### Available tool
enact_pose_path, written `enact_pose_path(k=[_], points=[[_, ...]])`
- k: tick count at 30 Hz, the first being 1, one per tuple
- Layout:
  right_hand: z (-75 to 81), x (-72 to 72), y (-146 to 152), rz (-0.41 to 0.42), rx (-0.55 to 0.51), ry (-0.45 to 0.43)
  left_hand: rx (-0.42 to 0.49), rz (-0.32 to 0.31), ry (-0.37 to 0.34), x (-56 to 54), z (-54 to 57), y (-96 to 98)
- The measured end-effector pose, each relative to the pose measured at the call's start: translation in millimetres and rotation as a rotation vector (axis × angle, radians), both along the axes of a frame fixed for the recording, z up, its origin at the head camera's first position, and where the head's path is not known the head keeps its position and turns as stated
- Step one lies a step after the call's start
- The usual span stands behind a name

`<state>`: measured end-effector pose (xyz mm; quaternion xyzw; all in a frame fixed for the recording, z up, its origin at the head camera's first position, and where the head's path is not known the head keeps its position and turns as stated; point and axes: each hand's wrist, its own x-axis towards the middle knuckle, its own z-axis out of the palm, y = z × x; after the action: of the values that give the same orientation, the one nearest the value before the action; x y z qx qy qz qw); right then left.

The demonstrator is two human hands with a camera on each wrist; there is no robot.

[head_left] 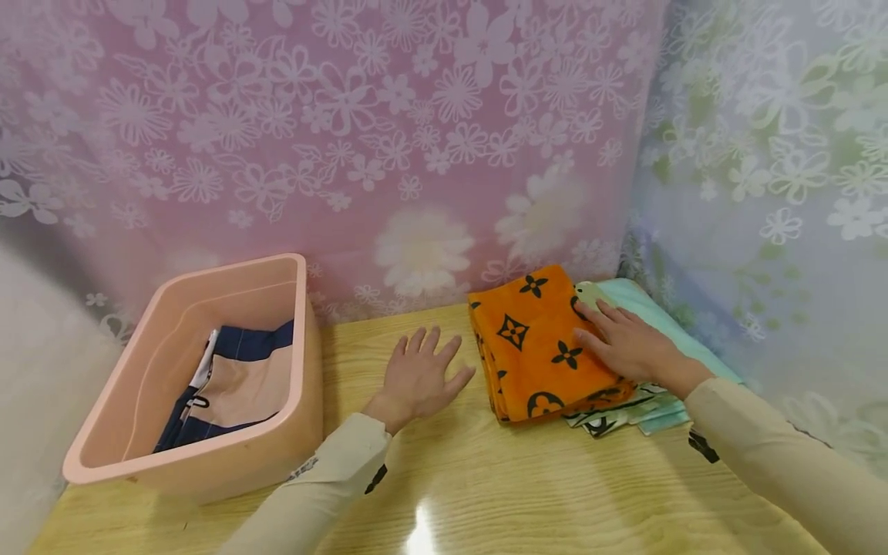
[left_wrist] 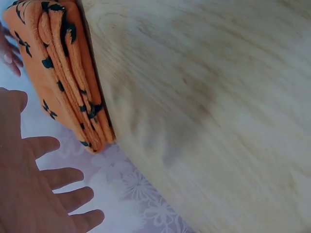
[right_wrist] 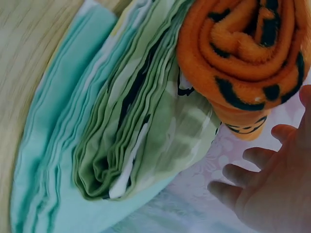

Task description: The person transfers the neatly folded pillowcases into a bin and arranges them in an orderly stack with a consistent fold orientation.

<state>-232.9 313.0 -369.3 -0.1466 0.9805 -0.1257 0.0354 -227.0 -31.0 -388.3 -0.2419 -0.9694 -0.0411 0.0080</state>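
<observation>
A folded plush orange cloth [head_left: 534, 347] with black flower motifs lies on top of a green patterned folded cloth [right_wrist: 160, 131] and a mint folded cloth [head_left: 687, 331]. My right hand [head_left: 634, 347] is spread over the orange cloth's right edge, its fingers extended and gripping nothing. To the left of this stack, my left hand [head_left: 419, 378] hovers over the table, palm down with fingers apart and holding nothing. From the left wrist, the layered folds of the orange cloth [left_wrist: 63, 73] show beyond the thumb; from the right wrist, its end looks rolled up.
A pink plastic basin [head_left: 301, 385] stands on the left of the wood-grain table [head_left: 444, 486]. Inside it lie folded navy and beige fabrics [head_left: 253, 374]. Floral curtains [head_left: 361, 154] hang along the back and right sides.
</observation>
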Motion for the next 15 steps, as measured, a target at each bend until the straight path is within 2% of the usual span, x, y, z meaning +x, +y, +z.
enact_pose_path(k=[7, 13, 15], points=[[0.3, -5.8, 10.9, -0.020, -0.272, -0.127, 0.195, 0.002, -0.147, -5.7, -4.0, 6.1], [2.1, -7.5, 11.3, -0.044, -0.357, -0.178, 0.398, 0.022, -0.276, -11.7, -6.6, 9.7], [2.4, -9.1, 11.0, -0.054, -0.388, -0.198, 0.473, 0.034, -0.340, -13.7, -8.7, 10.9]])
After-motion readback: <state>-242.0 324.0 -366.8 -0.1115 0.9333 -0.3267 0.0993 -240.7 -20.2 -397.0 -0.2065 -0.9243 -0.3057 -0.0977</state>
